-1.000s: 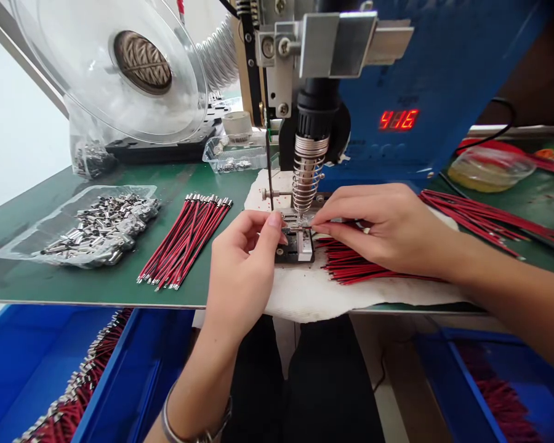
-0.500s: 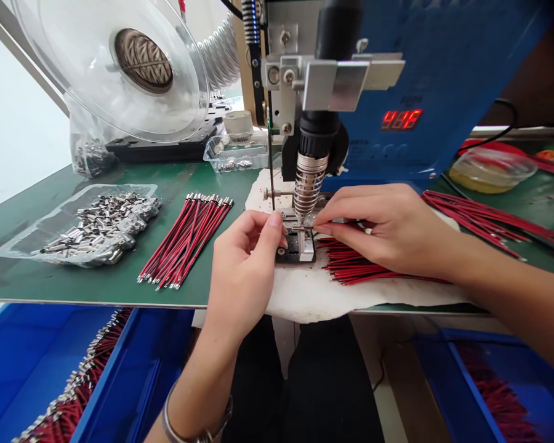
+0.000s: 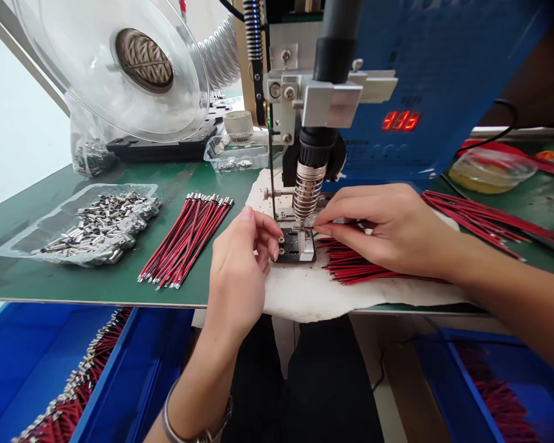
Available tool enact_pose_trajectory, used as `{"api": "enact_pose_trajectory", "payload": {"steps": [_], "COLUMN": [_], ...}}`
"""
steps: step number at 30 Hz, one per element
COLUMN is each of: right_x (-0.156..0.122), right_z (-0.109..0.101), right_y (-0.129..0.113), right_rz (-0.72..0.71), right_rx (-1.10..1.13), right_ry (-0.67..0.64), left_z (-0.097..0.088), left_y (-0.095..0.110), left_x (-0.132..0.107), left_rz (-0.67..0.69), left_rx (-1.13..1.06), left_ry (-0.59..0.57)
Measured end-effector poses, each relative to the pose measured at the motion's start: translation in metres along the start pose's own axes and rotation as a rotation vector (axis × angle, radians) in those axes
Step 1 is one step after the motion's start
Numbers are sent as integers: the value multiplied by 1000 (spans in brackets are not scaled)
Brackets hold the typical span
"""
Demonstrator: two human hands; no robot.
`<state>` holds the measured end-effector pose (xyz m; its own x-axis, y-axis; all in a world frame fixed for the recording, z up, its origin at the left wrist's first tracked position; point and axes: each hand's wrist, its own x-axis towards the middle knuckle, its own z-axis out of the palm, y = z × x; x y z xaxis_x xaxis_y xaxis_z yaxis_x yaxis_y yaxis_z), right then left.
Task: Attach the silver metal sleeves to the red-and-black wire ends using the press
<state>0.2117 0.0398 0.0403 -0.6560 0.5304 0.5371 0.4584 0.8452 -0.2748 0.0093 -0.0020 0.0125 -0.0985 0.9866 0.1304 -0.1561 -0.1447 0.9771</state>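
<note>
My right hand (image 3: pixel 383 224) is closed in a pinch on a red-and-black wire (image 3: pixel 314 228), holding its end at the small metal fixture (image 3: pixel 298 246) under the soldering head (image 3: pixel 308 191). More red wires (image 3: pixel 351 264) lie beneath that hand on a white cloth (image 3: pixel 305 295). My left hand (image 3: pixel 240 271) sits just left of the fixture with fingers curled inward; I cannot see whether they hold anything. The head's coiled tip reaches down to the fixture.
A bundle of tipped red-black wires (image 3: pixel 187 237) and a clear tray of metal terminals (image 3: pixel 96 224) lie left on the green bench. A clear reel (image 3: pixel 115 61) hangs above. More wires (image 3: pixel 489 218) lie right. Blue bins (image 3: pixel 28 363) sit below. The blue machine's red display (image 3: pixel 400 120) glows.
The soldering head has come down toward the fixture. My left hand has drawn back from the fixture and curled its fingers. My right hand has stayed in place on the wire.
</note>
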Motion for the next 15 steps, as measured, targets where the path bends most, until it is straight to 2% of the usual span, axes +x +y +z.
{"api": "enact_pose_trajectory", "payload": {"steps": [11,15], "right_x": [0,0], "right_z": [-1,-1], "right_y": [-1,-1], "right_rz": [8,-15], "right_rx": [-24,-35], "right_ry": [-7,1], "left_z": [-3,0], "left_y": [-6,-2], "left_x": [-1,-1], "left_rz": [103,92], "left_rx": [191,176], "left_ry": [18,59]}}
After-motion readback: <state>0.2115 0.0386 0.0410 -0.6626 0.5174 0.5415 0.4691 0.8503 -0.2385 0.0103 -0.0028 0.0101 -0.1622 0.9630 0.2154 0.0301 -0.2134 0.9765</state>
